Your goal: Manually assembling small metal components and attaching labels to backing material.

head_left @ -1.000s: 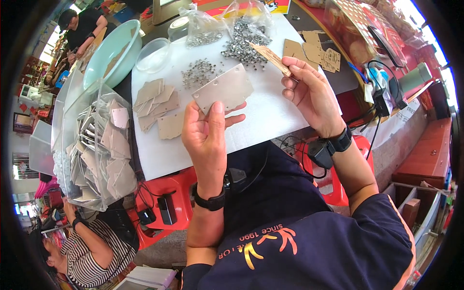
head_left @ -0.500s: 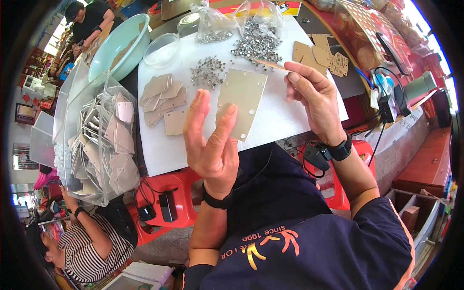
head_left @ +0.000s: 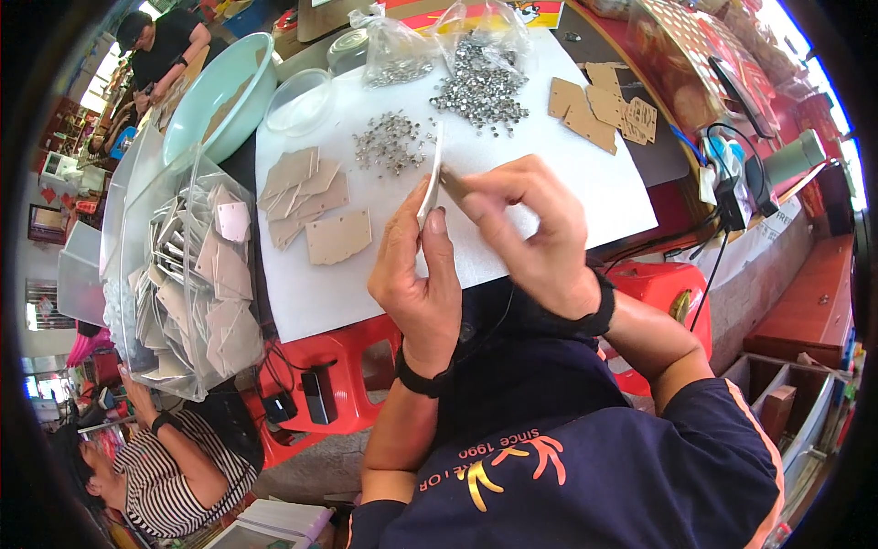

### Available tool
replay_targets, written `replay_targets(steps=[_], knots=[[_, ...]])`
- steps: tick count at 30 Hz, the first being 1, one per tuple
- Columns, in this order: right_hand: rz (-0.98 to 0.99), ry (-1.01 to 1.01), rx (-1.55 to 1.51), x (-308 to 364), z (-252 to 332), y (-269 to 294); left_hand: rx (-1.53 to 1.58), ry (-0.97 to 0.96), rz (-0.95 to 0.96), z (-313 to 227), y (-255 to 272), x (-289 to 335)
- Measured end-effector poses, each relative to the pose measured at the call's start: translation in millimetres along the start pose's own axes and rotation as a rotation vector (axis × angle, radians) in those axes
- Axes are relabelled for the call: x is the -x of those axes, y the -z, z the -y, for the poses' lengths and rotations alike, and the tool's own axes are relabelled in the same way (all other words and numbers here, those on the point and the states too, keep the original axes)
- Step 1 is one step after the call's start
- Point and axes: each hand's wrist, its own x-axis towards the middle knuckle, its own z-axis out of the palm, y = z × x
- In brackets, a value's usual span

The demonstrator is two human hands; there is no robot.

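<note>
My left hand (head_left: 418, 291) is closed on a thin, pale grey panel (head_left: 435, 169), which stands nearly edge-on between thumb and fingers. Close against the panel's right side, my right hand (head_left: 541, 233) pinches a small thin brown piece (head_left: 452, 187), partly covered by the fingers and blurred. Past my hands, small shiny metal studs (head_left: 391, 142) lie scattered on a white sheet (head_left: 594, 206). A larger heap of metal studs (head_left: 480, 87) spills from a clear bag. To the left of my hands, flat grey-brown panels (head_left: 302, 188) are loosely stacked, one with small holes lying nearest me.
A clear bin (head_left: 187, 274) full of panels stands at the left, beside a pale green basin (head_left: 224, 96). Brown cut pieces (head_left: 594, 105) lie far right. Cables and a power adapter (head_left: 732, 197) sit at the right edge. Two other people work at the left.
My right hand has come in left and toward me, bringing the brown piece to the panel. My left hand has turned the panel from face-up to nearly edge-on.
</note>
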Motion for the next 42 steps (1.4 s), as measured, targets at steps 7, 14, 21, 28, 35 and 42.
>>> replay_targets(steps=[7,14,21,28,35,42], knots=[[0.177,0.231,0.075,0,-7,-11,0.509,0.22,-0.075,4,0,6],[0.148,-0.414,0.017,-12,-13,-8,0.877,0.311,-0.111,8,-3,3],[0.241,-0.514,-0.125,-18,-35,22,0.789,0.358,-0.052,2,3,-6],[0.39,-0.351,-0.057,-37,-20,37,0.69,0.417,0.075,19,13,-7],[0.39,-0.182,0.093,-35,-13,19,0.641,0.383,0.114,3,7,-9],[0.342,-0.29,0.033,-31,-17,18,0.656,0.39,0.113,4,5,-6]])
